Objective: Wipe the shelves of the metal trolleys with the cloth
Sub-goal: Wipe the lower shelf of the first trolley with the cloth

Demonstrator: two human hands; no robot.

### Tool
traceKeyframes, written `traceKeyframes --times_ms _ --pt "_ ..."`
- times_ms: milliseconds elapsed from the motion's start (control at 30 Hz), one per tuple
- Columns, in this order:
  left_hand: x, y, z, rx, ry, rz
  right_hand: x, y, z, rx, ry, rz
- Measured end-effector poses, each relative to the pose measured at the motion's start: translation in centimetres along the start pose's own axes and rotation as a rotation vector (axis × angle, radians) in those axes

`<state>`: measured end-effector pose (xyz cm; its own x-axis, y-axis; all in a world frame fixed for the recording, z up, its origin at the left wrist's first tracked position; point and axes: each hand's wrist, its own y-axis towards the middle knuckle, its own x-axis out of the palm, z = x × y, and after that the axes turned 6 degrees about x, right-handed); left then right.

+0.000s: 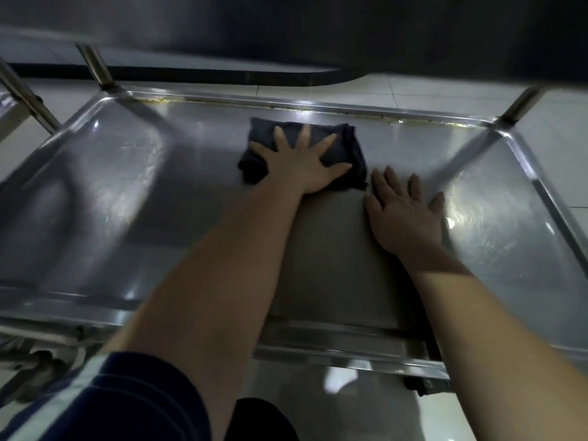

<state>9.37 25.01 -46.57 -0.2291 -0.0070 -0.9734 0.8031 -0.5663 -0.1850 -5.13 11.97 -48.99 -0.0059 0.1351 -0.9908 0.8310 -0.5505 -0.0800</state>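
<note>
A stainless steel trolley shelf (133, 192) with a raised rim fills most of the head view. A dark cloth (346, 148) lies folded near the shelf's far middle. My left hand (302, 163) presses flat on the cloth, fingers spread straight. Just to its right my right hand (404, 214) rests flat on the bare metal, fingers straight, touching the cloth's right corner or very close to it. Yellowish grime lines the shelf's far rim (318, 108).
An upper shelf's dark underside (286, 30) hangs over the far side. Upright posts stand at the back left (98, 70) and back right (521, 105) corners. White tiled floor (445, 90) lies beyond, and another trolley's frame (22, 90) is at the left edge.
</note>
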Motion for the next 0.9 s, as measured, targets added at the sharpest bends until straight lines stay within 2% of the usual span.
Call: traceKeyframes --times_ms 100,200,367,433,533,667,733,800,900 --pt "0.6 0.3 1.7 0.089 0.001 0.01 0.0 0.1 0.4 0.001 0.011 0.012" --pt "0.6 -0.2 -2.1 0.125 -0.012 0.052 0.0 0.1 0.4 -0.004 0.025 0.015" --pt "-0.9 -3.1 -12.9 -0.155 -0.028 0.05 0.1 -0.1 -0.2 -0.003 0.007 0.023" --pt "-1.1 -4.3 -14.9 -0.218 -0.028 0.032 0.1 -0.2 -0.4 0.001 0.005 0.014" --pt "-0.8 -4.9 -12.6 -0.199 -0.021 0.013 0.1 -0.3 -0.7 0.008 0.009 -0.002" --pt "0.8 -6.9 -4.1 0.064 0.004 -0.02 -0.2 -0.1 -0.5 -0.002 0.023 -0.018" --pt "1.8 -8.5 -1.1 0.138 0.041 -0.038 -0.5 -0.2 0.0 -0.01 0.038 -0.025" --pt "2.2 -9.6 -1.4 0.153 0.048 -0.032 -0.7 -0.2 0.3 -0.021 0.05 -0.027" --pt "1.5 -11.3 -6.3 0.077 0.002 -0.016 -0.8 -0.2 0.3 -0.024 0.06 -0.038"
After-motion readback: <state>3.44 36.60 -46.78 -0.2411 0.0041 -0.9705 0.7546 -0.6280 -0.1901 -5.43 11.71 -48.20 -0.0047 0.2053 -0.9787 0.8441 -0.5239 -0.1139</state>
